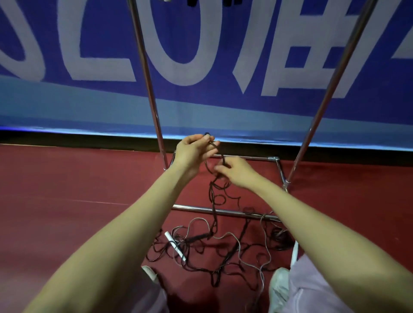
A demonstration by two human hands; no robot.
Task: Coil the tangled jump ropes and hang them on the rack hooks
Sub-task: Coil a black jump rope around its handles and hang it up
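Note:
A tangle of dark and grey jump ropes (214, 250) lies on the red floor between my feet and the rack base. A white handle (175, 245) sticks out of the pile at its left. My left hand (193, 152) holds up the dark rope (212, 201) with its fingers curled round the cord's upper end. My right hand (234, 173) pinches the same dark rope just below, at a knotted stretch. The cord hangs down from both hands into the pile. The metal rack (154, 100) stands right behind my hands.
The rack's two slanted poles rise left and right (333, 89), with low base bars (223, 211) on the floor. A blue banner wall (201, 55) stands close behind. Dark objects hang at the top edge (192, 2). My shoes (279, 288) flank the pile.

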